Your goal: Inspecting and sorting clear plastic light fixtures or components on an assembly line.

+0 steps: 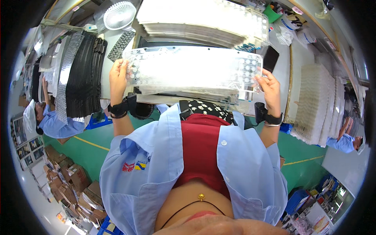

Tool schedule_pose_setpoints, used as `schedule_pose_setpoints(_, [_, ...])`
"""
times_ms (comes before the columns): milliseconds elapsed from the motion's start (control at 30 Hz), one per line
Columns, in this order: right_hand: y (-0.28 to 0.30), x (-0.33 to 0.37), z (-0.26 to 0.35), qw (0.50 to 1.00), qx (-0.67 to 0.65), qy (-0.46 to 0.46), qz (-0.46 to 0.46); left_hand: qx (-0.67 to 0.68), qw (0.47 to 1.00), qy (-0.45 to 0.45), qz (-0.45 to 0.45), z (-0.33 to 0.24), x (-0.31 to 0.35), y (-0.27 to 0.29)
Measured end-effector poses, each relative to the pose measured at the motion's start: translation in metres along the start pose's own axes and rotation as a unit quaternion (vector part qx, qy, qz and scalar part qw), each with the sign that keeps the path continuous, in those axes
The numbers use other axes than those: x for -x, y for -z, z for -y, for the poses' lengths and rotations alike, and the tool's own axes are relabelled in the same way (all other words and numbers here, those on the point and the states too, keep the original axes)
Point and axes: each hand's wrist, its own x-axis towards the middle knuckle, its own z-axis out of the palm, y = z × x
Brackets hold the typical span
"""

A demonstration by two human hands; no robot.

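A long, clear plastic sheet (192, 66) is held level over the bench, patterned at both ends with round marks and small holes; glare washes out its middle. My left hand (118, 76) pinches its left edge between thumb and fingers. At the opposite edge, the fingers of my right hand (268, 86) close on the right end. Close below the sheet, on my side, lies a stack of similar clear sheets (203, 95). Beyond it rises a taller pile of clear sheets (188, 30), also bright with glare.
Stacked black keyboard-like panels (84, 74) stand on the left, near a white fan (120, 15). Tall white stacks (315, 103) are on the right. A green bin (273, 13) sits at the far right. Co-workers (58, 121) work to either side; cardboard boxes (78, 176) lie behind.
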Motion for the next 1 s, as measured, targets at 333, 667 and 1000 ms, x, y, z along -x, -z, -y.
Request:
schedule_pose_setpoints(333, [0.023,-0.003,0.02,0.999,0.027,0.008,-0.039,0.129,0.985,0.107,0.048,-0.026,0.004,-0.002])
schedule_pose_setpoints(667, [0.055,-0.002,0.009,0.997,0.018,0.016,-0.079,0.274,0.938,0.157,0.141,-0.043,0.015,-0.016])
schedule_pose_setpoints(1000, [0.085,-0.003,-0.024,0.981,0.002,0.141,-0.131,-0.084,0.95,-0.299,0.042,-0.054,0.016,-0.031])
